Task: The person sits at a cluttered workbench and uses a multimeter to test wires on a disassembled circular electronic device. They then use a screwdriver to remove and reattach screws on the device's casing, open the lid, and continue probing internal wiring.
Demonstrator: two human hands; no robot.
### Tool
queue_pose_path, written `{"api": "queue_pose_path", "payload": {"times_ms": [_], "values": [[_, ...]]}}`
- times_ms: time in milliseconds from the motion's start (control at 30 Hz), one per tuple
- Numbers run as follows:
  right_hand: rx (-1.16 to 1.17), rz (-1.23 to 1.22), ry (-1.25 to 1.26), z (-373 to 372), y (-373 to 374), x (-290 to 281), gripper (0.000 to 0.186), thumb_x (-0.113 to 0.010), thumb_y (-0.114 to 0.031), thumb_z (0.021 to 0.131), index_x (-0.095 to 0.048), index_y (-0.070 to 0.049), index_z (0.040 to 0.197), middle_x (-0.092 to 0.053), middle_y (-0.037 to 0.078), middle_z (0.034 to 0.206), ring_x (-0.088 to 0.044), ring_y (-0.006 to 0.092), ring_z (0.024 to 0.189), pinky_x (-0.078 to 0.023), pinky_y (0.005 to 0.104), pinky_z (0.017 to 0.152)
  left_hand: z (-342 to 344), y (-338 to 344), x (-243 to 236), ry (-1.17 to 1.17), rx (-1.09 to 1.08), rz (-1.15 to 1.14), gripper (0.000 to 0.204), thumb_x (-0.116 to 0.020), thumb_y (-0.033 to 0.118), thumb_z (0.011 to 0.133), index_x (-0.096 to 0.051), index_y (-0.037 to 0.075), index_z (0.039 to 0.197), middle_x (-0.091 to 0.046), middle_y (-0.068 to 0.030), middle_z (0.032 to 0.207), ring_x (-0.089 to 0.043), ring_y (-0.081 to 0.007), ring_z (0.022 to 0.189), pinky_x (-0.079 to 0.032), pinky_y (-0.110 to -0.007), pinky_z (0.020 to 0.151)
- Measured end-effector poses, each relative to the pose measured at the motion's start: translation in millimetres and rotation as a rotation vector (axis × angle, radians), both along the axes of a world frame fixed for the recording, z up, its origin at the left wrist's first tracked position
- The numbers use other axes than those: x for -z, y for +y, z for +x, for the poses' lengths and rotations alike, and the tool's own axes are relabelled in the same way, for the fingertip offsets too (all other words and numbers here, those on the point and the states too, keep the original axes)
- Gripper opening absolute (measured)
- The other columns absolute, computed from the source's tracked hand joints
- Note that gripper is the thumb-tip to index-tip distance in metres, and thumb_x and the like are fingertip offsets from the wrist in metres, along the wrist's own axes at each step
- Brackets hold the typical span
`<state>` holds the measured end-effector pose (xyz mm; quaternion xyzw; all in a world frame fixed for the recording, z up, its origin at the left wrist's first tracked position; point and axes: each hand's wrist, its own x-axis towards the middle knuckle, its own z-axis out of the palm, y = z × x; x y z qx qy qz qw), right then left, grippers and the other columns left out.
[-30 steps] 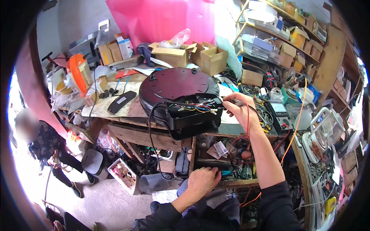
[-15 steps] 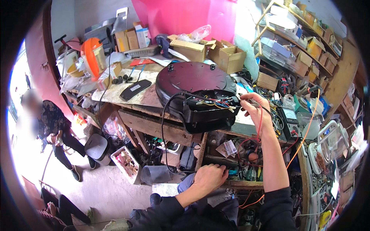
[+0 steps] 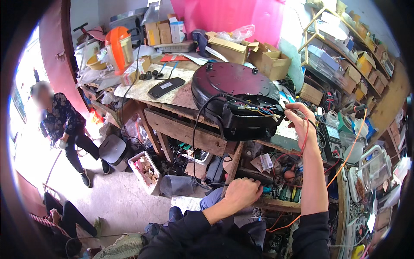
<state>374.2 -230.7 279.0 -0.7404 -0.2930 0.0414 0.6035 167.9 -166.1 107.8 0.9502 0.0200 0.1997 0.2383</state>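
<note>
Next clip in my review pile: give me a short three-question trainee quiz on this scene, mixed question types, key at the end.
1. Multiple choice. Which of the person's own grips is nearer the exposed wires?
A. Left
B. Right

2. True or false. The black oblong panel lies to the left of the round device.

3. Count. How many stubby black feet can be seen sticking up from the top of the round device?

Key
1. B: the right grip.
2. True.
3. Two.
</note>
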Motion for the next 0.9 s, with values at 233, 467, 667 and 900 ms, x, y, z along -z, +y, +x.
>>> {"api": "queue_pose_path", "payload": {"times_ms": [233, 467, 667, 900], "values": [[-0.044, 0.008, -0.073, 3.6, 4.8, 2.6, 0.021, -0.072, -0.012, 0.087, -0.074, -0.007, 0.108, -0.071, 0.002, 0.094, -0.064, 0.0102, 0.082, -0.050, 0.0269, 0.067, 0.7, 0.7, 1.7, 0.006, -0.008, 0.003, 0.028, -0.063, 0.036, 0.095, -0.076, 0.011, 0.096, -0.073, -0.0112, 0.080, -0.073, -0.0313, 0.076, -0.059, -0.045, 0.065], [-0.053, 0.038, -0.008, 2.5, 1.6, 3.9, 0.022, -0.072, -0.014, 0.089, -0.072, -0.004, 0.109, -0.070, 0.003, 0.094, -0.065, 0.0107, 0.081, -0.050, 0.0272, 0.066, 2.8, 0.7, 0.7, 0.032, 0.002, -0.041, 0.028, -0.063, 0.035, 0.095, -0.076, 0.010, 0.098, -0.074, -0.0115, 0.083, -0.072, -0.0323, 0.079, -0.058, -0.046, 0.067], [0.013, 0.273, -0.113, -9.7, -15.6, 4.8, 0.028, -0.062, -0.013, 0.096, -0.069, -0.001, 0.120, -0.075, 0.008, 0.094, -0.062, 0.0086, 0.075, -0.050, 0.0253, 0.068, -2.1, 4.0, -2.7, -0.168, -0.040, -0.249, 0.023, -0.067, 0.029, 0.095, -0.074, 0.009, 0.104, -0.072, -0.0112, 0.097, -0.070, -0.0326, 0.090, -0.056, -0.043, 0.076], [0.056, 0.229, -0.195, -47.1, -75.6, 33.6, 0.029, -0.055, -0.015, 0.104, -0.069, -0.005, 0.127, -0.074, 0.007, 0.099, -0.057, 0.0055, 0.076, -0.047, 0.0218, 0.065, -4.2, 5.7, -7.0, -0.270, -0.034, -0.493, 0.034, -0.078, 0.024, 0.087, -0.073, 0.007, 0.117, -0.073, -0.0111, 0.106, -0.071, -0.0312, 0.096, -0.056, -0.037, 0.080]]}}
